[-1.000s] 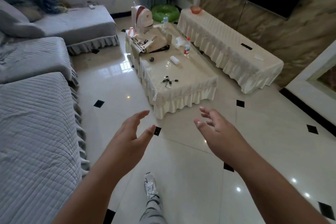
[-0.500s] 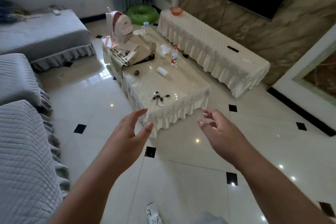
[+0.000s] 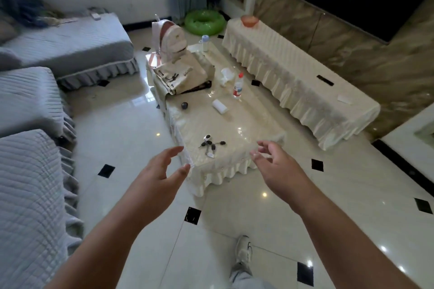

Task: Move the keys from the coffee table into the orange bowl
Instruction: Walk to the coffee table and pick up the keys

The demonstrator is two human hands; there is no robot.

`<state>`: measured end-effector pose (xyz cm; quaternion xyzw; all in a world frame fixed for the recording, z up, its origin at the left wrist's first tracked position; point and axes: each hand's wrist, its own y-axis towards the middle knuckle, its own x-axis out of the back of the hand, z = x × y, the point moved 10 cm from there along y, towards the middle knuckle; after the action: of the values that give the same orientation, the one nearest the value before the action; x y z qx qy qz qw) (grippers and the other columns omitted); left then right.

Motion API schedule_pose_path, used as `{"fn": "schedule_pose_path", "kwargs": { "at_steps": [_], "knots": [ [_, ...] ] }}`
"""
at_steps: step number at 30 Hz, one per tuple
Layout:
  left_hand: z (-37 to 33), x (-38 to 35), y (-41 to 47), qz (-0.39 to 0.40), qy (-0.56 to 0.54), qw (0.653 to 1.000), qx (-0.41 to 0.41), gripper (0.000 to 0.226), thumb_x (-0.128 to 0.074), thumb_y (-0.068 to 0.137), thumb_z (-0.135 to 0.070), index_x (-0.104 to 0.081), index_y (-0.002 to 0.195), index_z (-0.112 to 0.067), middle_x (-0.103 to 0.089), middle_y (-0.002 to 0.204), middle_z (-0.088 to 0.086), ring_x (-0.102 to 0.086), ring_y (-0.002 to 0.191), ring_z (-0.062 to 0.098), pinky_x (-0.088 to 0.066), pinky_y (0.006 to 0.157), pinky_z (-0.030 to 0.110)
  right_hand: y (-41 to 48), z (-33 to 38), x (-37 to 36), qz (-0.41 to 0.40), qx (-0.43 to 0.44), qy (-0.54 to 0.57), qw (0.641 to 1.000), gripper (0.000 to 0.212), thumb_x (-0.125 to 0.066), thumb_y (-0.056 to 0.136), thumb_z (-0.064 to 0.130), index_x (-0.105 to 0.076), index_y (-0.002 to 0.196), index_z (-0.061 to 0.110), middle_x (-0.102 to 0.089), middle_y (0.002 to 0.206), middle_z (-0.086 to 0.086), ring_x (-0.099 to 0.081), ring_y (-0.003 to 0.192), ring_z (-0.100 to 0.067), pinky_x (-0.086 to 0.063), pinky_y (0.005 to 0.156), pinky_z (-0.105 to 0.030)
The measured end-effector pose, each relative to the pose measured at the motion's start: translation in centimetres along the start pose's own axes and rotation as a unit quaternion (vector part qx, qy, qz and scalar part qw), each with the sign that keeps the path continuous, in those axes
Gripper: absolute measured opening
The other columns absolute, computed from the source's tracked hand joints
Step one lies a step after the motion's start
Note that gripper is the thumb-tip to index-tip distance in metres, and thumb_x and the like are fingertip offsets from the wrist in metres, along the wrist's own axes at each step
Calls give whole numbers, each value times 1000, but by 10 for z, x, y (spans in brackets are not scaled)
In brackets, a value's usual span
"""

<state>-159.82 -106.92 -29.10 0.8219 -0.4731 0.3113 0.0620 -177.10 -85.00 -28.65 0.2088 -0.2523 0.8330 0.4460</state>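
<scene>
Head view

Keys: a bunch of dark metal keys (image 3: 211,146) with black fobs and a small white tag lies near the front end of the coffee-table surface, between the two hands in the picture and touched by neither.

Coffee-table surface: a low rectangular coffee-table surface (image 3: 249,124) under a cream frilled cloth with a glossy clear cover.

Orange bowl: a small translucent orange bowl (image 3: 249,21) stands at the far end of the long low side surface (image 3: 293,77), which is draped in cream cloth and runs along the marble wall, well apart from the keys.

Left hand: the left hand (image 3: 155,178) hangs in the air before the near left corner of the coffee-table surface, fingers spread and nearly straight, thumb apart, holding nothing.

Right hand: the right hand (image 3: 277,166) hangs over the near right corner, fingers loosely curved and spread, holding nothing.

Other things on the coffee-table surface:
- a white-and-pink backpack (image 3: 169,40) upright at the far end
- a beige fabric bag (image 3: 185,75) lying just in front of it
- a clear plastic bottle with a red cap (image 3: 238,85)
- a white roll (image 3: 220,106) lying on its side
- a small dark round object (image 3: 184,105)

Floor: glossy white tiled floor (image 3: 131,124) with black diamond insets. A green inflatable ring (image 3: 204,21) lies by the curtains, and a pale shoe (image 3: 243,250) shows at the bottom edge.

Sofas: grey quilted sofas (image 3: 28,195) line the left side.
</scene>
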Motion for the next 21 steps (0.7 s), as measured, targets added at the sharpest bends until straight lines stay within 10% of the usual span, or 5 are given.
{"fn": "schedule_pose_path", "kwargs": {
  "at_steps": [21],
  "knots": [
    [27,-67,158,-72,0,989,130,47,-52,92,-51,-41,138,-45,-45,141,-15,-39,125,0,-34,98,27,224,-27,-44,158,38,-55,985,49,-49,93,51,-44,138,33,-52,136,7,-52,117,-11,-45,99,-42]
  ]
}}
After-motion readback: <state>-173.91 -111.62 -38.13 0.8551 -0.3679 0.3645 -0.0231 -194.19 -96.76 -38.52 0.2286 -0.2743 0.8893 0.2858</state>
